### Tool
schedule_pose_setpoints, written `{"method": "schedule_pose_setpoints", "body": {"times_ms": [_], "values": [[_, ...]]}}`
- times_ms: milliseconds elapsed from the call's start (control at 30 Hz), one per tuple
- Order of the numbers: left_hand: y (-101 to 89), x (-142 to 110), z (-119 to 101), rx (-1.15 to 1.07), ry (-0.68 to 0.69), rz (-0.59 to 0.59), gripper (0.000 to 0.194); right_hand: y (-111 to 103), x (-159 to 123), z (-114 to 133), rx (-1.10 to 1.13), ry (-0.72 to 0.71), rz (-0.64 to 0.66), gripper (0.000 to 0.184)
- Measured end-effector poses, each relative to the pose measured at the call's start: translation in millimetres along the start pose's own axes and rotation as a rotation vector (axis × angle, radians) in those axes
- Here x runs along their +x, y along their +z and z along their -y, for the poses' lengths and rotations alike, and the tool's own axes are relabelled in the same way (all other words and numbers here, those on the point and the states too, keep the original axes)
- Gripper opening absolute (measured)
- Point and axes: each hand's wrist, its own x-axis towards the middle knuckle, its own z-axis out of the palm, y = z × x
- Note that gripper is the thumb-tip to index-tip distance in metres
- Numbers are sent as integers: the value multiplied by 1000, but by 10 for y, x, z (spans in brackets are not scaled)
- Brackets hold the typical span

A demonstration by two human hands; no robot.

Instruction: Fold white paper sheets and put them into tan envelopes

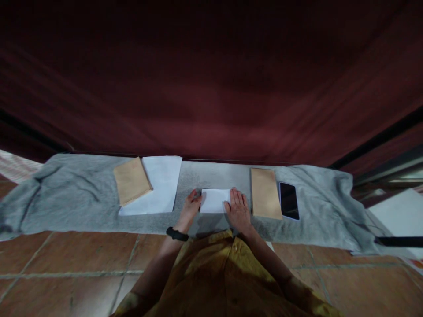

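While the right hand (238,208) lies flat over the right end of the white paper (214,201), its fingers extended and closed around nothing, the left hand (191,204) is curled at the left edge; whether it pinches the paper, I cannot tell. The paper lies directly before the person, on a grey cloth (218,174) spread along a long, narrow surface. Behind rises a dark red backdrop (211,110); below is a tiled floor (99,251). To the left, a brown paper stack (132,180) covers part of some larger white sheets (161,185). Just beyond the right hand lies a brown envelope (266,193), with a phone (289,200) close beside it.
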Motion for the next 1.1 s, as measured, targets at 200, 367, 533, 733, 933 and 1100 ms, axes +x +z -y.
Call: {"method": "schedule_pose_setpoints", "body": {"times_ms": [200, 367, 533, 733, 933, 1100], "values": [[90, -192, -245, -295, -174, 43, 39, -82, 14, 20, 30, 20, 10, 56], [139, -243, -446, -328, -159, 34, 35, -278, 24, 219, 150, -173, 105, 67], [149, -333, -684, -406, -106, 148, 40, -441, 222, 419, 234, -160, 89, 61], [139, -439, -575, -505, -240, 93, 48, -532, 453, 509, 864, 290, 5, 55], [157, -371, -360, -578, -313, 158, 58, -421, 334, 470, 1205, 521, 47, 45], [3, -153, -289, -358, -158, 110, 72, -314, 183, 200, 1310, 663, -26, 49]]}}
